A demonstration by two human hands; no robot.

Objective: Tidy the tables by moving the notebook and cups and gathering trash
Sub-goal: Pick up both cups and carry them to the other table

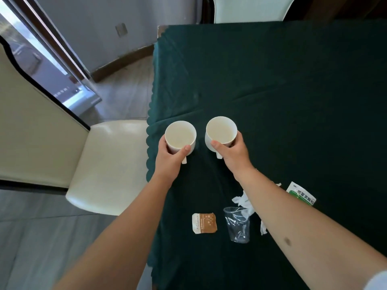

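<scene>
Our two bare forearms, no watch or rings on our left hand (169, 162) or right hand (232, 155), small dark mark on our right forearm (287, 241), pale sleeve edge (377, 281) at our right elbow

There is a single view, from a wide-angle camera worn on the person's head, looking forward and steeply down. It sits close above the near end of a table (293, 84) draped in dark green cloth, which fills the right and centre of the picture. Both forearms reach in from the bottom edge, so the left hand (170, 156) and right hand (232, 152) lie near the middle. The lens bends straight lines at the edges, where a cream chair (104, 164) and the floor (123, 91) show on the left.
</scene>
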